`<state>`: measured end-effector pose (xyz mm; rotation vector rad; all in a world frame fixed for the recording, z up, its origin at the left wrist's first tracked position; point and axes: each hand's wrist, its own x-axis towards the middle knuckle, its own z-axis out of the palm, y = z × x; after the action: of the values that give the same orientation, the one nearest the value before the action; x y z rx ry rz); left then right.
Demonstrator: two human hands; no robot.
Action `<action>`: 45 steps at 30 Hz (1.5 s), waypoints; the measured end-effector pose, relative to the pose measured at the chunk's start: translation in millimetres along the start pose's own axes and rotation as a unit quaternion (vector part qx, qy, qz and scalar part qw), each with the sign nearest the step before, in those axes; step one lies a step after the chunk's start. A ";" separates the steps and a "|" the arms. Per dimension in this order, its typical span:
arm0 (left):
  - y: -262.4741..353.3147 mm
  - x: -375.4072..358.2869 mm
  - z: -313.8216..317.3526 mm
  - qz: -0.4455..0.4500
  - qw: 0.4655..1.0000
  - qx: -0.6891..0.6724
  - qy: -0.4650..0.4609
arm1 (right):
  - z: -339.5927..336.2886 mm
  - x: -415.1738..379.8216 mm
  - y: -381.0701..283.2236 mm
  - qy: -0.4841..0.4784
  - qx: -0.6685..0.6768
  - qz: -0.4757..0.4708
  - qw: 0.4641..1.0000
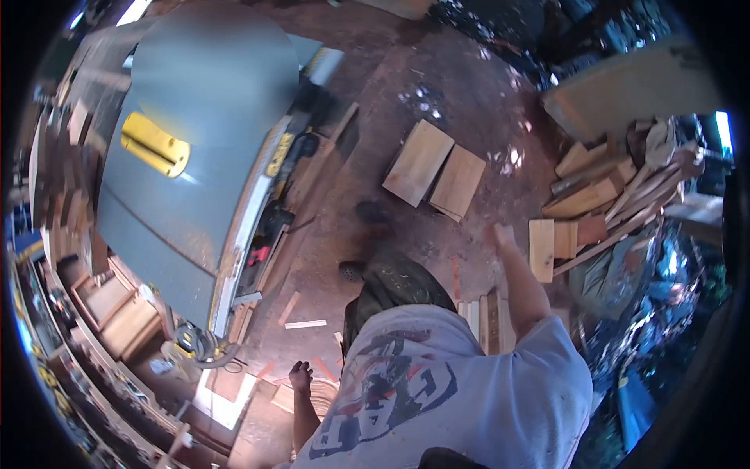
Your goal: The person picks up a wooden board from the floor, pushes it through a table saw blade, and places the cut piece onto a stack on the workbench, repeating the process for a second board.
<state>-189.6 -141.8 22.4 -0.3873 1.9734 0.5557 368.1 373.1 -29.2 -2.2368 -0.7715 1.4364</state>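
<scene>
My left hand (301,377) hangs beside my body at the lower left. Its fingers are loosely curled and slightly apart, and I see nothing in them. My right arm reaches forward, and my right hand (500,234) is smeared, so its fingers cannot be made out. It is over the floor, between a pair of wooden boards and a wood pile. The left board (419,162) and the right board (458,182) lie side by side on the floor ahead, apart from my hand. A short light board (541,250) lies just right of my right hand.
A large grey machine table (168,234) with a yellow insert (156,146) and a rail along its edge stands at left. Stacked timber (617,176) and plastic sheeting (664,266) line the right side. Wood strips (305,324) lie on the floor (375,148). Shelving fills the lower left.
</scene>
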 end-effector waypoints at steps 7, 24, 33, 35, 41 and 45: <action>118.7 -95.7 114.0 0.142 0.987 0.050 -0.047 | 148.0 59.9 92.0 -0.219 0.053 0.205 0.952; 18.2 -179.3 186.2 0.129 0.923 0.360 0.032 | 373.8 290.2 194.4 0.003 0.101 0.035 0.994; 82.9 -222.1 244.0 0.200 0.918 0.340 0.035 | 211.6 124.7 -25.8 0.003 -0.078 -0.051 0.996; 93.2 -211.6 245.9 0.277 0.893 0.352 0.052 | 170.9 114.0 -66.0 0.124 -0.177 -0.160 0.963; 220.0 -222.3 322.3 0.589 0.701 0.396 0.075 | 10.3 46.3 -217.3 -0.028 -0.303 -0.490 0.817; 309.6 -295.4 419.4 0.705 0.645 0.295 -0.025 | -50.4 -76.9 -320.8 -0.263 -0.390 -0.647 0.600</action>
<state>102.0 353.6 191.3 1.7249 1.9126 0.7323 309.9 574.9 230.2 -0.7190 -2.8024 0.8712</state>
